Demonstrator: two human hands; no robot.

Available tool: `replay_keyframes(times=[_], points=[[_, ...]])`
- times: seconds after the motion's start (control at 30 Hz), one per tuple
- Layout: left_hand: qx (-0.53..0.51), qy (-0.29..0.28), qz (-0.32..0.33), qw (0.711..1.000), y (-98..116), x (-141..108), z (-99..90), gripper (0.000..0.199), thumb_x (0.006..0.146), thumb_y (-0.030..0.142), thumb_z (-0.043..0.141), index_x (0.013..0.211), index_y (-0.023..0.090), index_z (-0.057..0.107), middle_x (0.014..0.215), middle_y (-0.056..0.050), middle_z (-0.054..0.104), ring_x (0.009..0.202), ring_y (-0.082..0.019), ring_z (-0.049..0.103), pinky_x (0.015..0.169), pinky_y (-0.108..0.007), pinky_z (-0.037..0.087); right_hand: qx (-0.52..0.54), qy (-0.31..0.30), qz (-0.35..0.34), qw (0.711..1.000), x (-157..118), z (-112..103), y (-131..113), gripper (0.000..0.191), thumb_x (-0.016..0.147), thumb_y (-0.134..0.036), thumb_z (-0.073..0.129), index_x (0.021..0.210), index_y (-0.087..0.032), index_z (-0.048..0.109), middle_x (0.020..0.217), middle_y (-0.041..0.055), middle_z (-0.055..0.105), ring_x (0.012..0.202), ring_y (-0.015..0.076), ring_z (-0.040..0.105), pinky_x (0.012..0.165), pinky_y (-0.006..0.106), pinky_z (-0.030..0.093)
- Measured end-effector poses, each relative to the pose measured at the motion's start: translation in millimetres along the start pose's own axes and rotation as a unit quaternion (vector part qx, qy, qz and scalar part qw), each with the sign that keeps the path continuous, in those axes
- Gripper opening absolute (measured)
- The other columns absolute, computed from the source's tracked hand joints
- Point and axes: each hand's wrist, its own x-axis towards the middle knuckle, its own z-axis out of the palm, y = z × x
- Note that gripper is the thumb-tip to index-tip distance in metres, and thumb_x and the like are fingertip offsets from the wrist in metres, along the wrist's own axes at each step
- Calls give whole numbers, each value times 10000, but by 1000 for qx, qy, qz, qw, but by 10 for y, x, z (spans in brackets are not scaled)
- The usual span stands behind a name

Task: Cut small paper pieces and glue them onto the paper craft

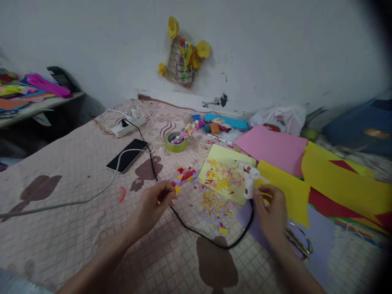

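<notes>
My left hand (pixel 155 204) is closed in a pinch on a small piece of yellow paper (pixel 177 190). Just beyond its fingertips lie pink, red and yellow paper pieces (pixel 186 174). On the right, a white hot glue gun (pixel 249 181) points its nozzle to the left, over a pale yellow sheet (pixel 214 155). The thumb and fingertips of my right hand (pixel 272 210) come together at the edge of its handle. A black cord (pixel 208 237) loops from the handle across the cloth, passing close by my left hand. Small paper scraps (pixel 216 204) are heaped between my hands.
Scissors (pixel 298 243) lie beside my right wrist, on a purple sheet (pixel 320 245). Pink paper (pixel 272 149) and yellow paper (pixel 346 175) spread to the right. A tape roll (pixel 176 143), a phone (pixel 128 155) and a power strip (pixel 128 127) are farther back, with a white cable (pixel 92 199) at left.
</notes>
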Motion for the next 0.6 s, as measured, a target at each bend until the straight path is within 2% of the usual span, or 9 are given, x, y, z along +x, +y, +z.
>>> replay_keyframes(times=[0.03,0.07,0.13,0.17,0.23,0.33,0.43,0.6], points=[[7,3,0,1000,-1,-5,-5,113,828,239,461,764,168,520,643,25,537,575,-95,514,529,-201,395,0,24,-12,1000,-75,-43,-63,235,821,-354,510,980,-182,498,916,54,519,756,185,520,667,332,434],[18,8,2,1000,6,-10,-13,115,830,242,460,765,170,521,637,27,532,569,-95,507,520,-200,385,3,15,-44,999,-140,-70,-145,173,822,-316,516,936,-186,511,867,40,515,754,183,516,692,336,431],[55,23,9,998,37,-17,-34,117,831,246,464,764,173,526,620,30,521,548,-95,481,498,-203,357,23,-91,-134,986,-211,-55,-352,74,828,-244,510,882,-200,535,838,36,529,777,186,518,702,327,428],[77,31,15,996,60,-19,-46,116,830,244,467,764,174,531,616,29,519,541,-96,469,494,-207,345,35,-161,-175,971,-212,-5,-464,83,830,-213,507,903,-208,546,865,44,543,824,194,526,731,331,431],[118,46,30,992,111,-13,-74,111,828,230,472,761,173,541,631,22,528,551,-101,467,511,-218,343,57,-224,-217,948,-146,174,-664,130,843,-177,478,936,-221,556,918,59,556,895,204,527,788,347,429],[147,55,63,986,173,35,-119,112,827,204,473,750,170,547,710,-2,557,625,-116,499,572,-235,368,62,-262,-205,941,47,546,-837,107,824,-172,497,898,-210,563,910,62,573,910,210,525,805,352,425],[156,51,95,982,200,127,-158,112,825,190,473,743,170,546,767,-19,554,699,-133,514,637,-252,395,56,-269,-176,945,211,875,-867,84,810,-160,497,817,-193,574,849,56,580,833,196,539,746,322,433],[166,31,143,975,202,301,-137,105,810,147,471,744,167,550,852,-45,561,831,-163,524,768,-299,411,50,-273,-156,948,299,1144,-847,122,812,-167,481,731,-186,571,730,32,570,710,170,525,666,284,420]])
